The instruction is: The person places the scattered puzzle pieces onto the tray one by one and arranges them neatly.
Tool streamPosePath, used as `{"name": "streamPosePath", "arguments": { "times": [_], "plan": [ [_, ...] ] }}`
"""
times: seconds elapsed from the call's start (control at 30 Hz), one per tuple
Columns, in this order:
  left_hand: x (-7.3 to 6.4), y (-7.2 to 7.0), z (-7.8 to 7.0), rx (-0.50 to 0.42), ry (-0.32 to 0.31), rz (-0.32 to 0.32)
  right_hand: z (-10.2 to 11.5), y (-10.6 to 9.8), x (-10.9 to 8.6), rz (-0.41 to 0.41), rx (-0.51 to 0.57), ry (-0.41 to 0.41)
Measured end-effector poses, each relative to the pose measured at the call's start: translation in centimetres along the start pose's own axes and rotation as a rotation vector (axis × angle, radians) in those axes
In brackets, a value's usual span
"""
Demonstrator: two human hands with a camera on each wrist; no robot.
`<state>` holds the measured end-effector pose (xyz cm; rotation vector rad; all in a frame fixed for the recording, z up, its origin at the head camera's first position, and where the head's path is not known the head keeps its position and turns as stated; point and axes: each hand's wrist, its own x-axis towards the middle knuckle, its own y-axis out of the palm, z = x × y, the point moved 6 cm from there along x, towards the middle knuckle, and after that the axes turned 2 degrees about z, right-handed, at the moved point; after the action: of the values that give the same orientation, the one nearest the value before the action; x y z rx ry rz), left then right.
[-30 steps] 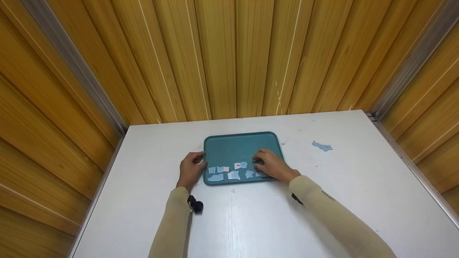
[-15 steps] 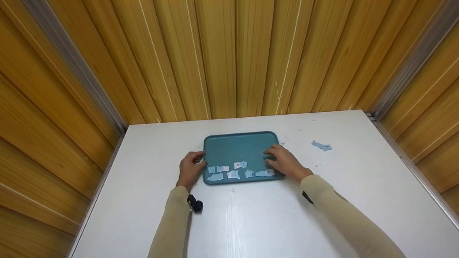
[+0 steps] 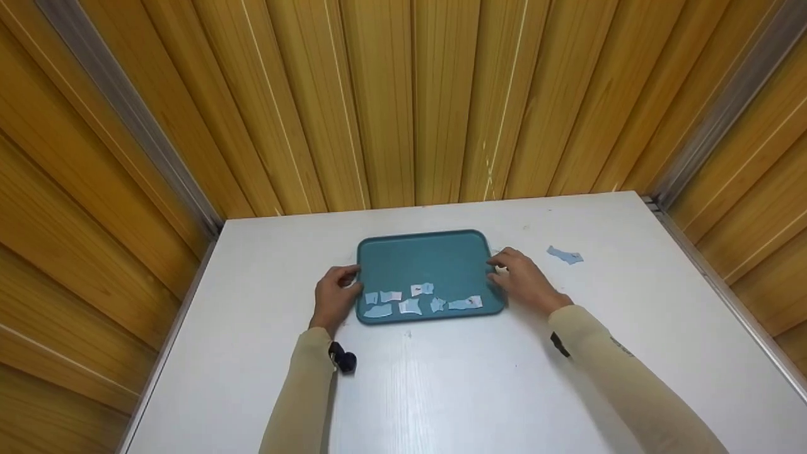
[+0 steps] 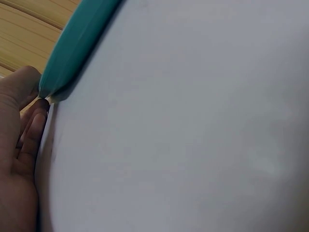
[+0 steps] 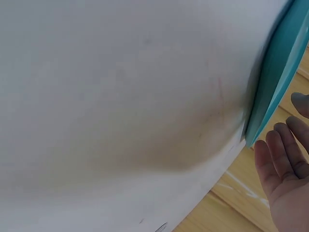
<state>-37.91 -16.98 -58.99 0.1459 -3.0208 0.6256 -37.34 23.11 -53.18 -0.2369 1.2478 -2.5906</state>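
A teal rectangular tray [image 3: 429, 261] lies flat on the white table, with several torn pieces of light-blue paper [image 3: 465, 303] along its near half. At the tray's left rim my left hand [image 3: 334, 297] pinches the edge; the left wrist view has thumb and fingers [image 4: 33, 137] meeting at the tray's corner. My right hand [image 3: 526, 280] hovers by the right rim, thumb and fingers apart and holding nothing. In the right wrist view its fingers [image 5: 282, 150] are loosely bent next to the tray's side [image 5: 277, 72].
One more torn light-blue paper piece [image 3: 565, 255] lies on the white table [image 3: 441, 391] to the right of the tray. Wood-patterned panels [image 3: 391, 101] stand behind the table and at both sides.
My right hand has moved right, off the paper pieces at the tray's near right corner, to the right rim, uncovering the piece there. The left hand has stayed in place.
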Motion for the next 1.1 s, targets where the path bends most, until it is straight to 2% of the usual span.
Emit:
{"name": "streamPosePath", "arguments": {
  "times": [0.3,0.43,0.73,1.1],
  "plan": [
    [0.1,0.0,0.0,-0.002,0.0,0.007,-2.9,-1.7,-1.0,-0.053,-0.007,0.009],
    [0.0,0.0,0.2,-0.001,-0.004,0.005,-4.3,-2.4,-1.4,-0.061,-0.006,0.039],
    [-0.1,0.0,0.2,-0.001,-0.001,-0.006,-6.5,-4.4,-2.4,-0.123,0.042,0.06],
    [0.0,0.0,0.1,0.002,0.008,-0.006,-8.4,-6.7,-3.1,-0.167,-0.02,0.092]
  ]
}}
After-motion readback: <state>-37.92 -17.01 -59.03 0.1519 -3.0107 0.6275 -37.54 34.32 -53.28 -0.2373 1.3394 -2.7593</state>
